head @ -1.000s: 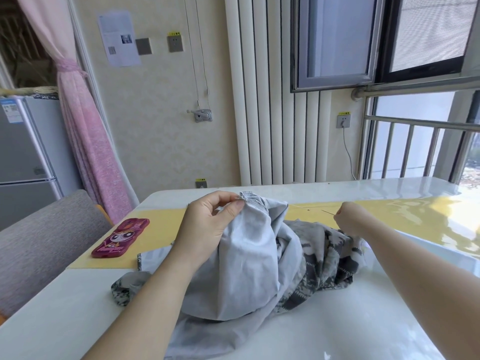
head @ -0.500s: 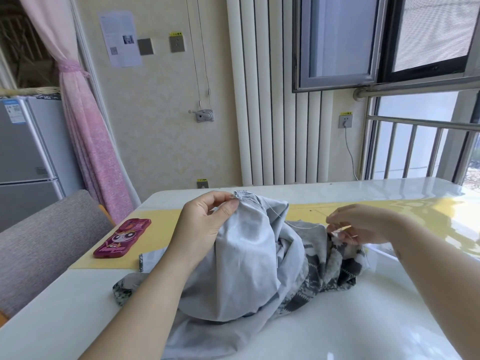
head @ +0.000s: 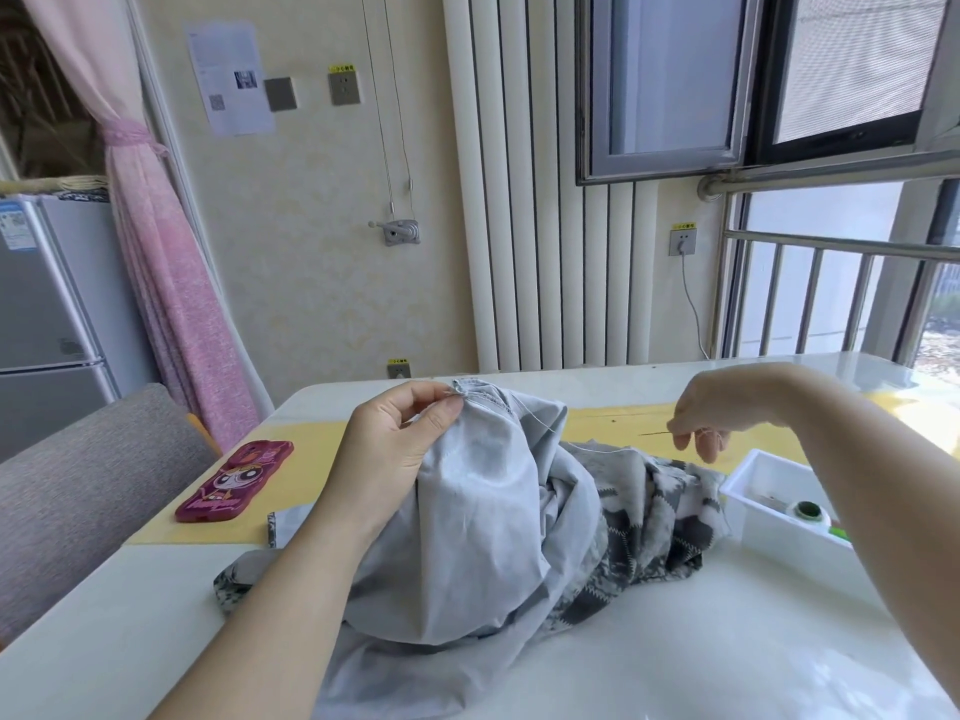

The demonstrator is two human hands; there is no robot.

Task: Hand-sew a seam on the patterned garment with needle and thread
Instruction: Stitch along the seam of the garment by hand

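Fingers (head: 441, 414) of left hand (head: 387, 454): thumb and forefinger pinch the gathered top edge of the garment (head: 493, 511), holding it up off the desk (head: 675, 641).
Fingers (head: 707, 450) of right hand (head: 727, 402): curled and pinching the needle (head: 655, 434), whose tip points left. The hand is raised above the desk, apart from the cloth.
Thread (head: 592, 449): pale, running slack from the pinched edge across the cloth to the right hand.
Right side: a white tray (head: 769, 480) sits just beside the garment's right end, near the right forearm. It holds a spool (head: 807, 510) with a green centre.
Left side: a magenta cartoon phone case (head: 236, 483) lies flat on the yellow mat (head: 613, 420), apart from the cloth.
Garment: heaped at mid-desk. The plain pale grey side faces the camera, and a dark grey-and-white pattern shows at the right and at the lower left corner.
Desk: white and glossy. The yellow mat crosses the far half and is partly under the cloth.
Edges: the far edge is close behind both hands. The left edge runs beside a grey chair (head: 78, 485).
Open room: bare white surface shows in front of the garment, toward the right.
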